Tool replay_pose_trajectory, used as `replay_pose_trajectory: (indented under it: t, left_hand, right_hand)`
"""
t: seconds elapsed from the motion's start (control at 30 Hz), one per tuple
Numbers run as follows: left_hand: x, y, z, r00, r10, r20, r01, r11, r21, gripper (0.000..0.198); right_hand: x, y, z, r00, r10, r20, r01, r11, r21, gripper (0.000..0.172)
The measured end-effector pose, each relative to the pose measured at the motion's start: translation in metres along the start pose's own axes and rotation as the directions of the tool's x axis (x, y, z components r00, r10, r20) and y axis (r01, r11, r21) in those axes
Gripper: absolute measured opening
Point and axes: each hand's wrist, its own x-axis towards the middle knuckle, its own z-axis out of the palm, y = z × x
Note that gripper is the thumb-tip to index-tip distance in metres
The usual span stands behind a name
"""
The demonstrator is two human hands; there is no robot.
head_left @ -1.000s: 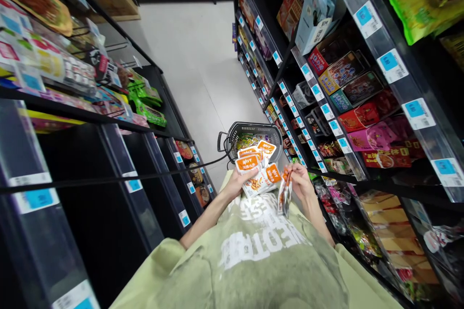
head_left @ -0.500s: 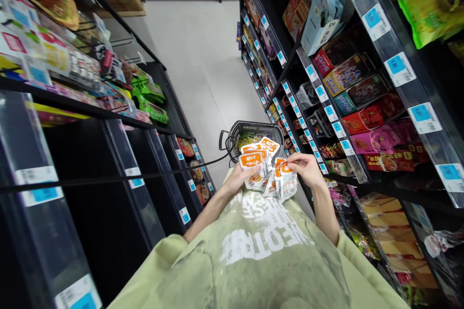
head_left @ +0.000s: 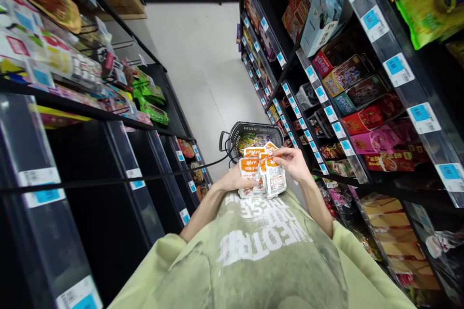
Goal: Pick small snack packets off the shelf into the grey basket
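Orange-and-white snack packets (head_left: 249,166) were gripped by the left hand (head_left: 232,178), one pinched by the right hand (head_left: 294,161), near the black basket (head_left: 261,128). Seemingly, packets were being gathered; aligned edges seemed needed.

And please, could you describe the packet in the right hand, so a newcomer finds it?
Find the black basket near the picture's centre. At its lower right, the right hand pinches a packet. Rightmost of the bunch, it shows grey print below its orange top.
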Motion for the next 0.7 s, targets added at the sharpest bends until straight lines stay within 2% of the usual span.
replay_pose_trajectory:
  t: [0.1,0.27,0.47,0.6,0.7]
  left_hand:
    - [0.003,-0.001,0.008,0.999,0.002,-0.042,-0.001,0.999,0.039,0.055]
    - [0.007,0.001,0.026,0.996,-0.012,-0.089,0.018,0.997,0.069,0.048]
    - [0.008,-0.006,0.036,0.968,0.047,-0.248,-0.028,0.996,0.082,0.059]
    - [0.005,-0.018,0.033,0.962,-0.056,-0.267,0.034,0.996,-0.086,0.06]
    - [0.002,-0.024,0.03,0.951,-0.133,-0.281,0.074,0.975,-0.211,0.056]
  right_hand:
    - [-0.004,0.005,0.001,0.997,0.031,-0.067,-0.024,0.995,0.101,0.025]
    - [-0.011,0.012,0.007,0.986,0.116,-0.119,-0.076,0.953,0.293,0.035]
    - [-0.023,0.04,0.007,0.983,0.125,-0.135,-0.065,0.922,0.381,0.038]
    - [-0.032,0.06,-0.01,0.973,0.139,-0.186,-0.061,0.926,0.373,0.035]
    - [-0.04,0.067,-0.028,0.96,0.161,-0.228,-0.049,0.901,0.432,0.035]
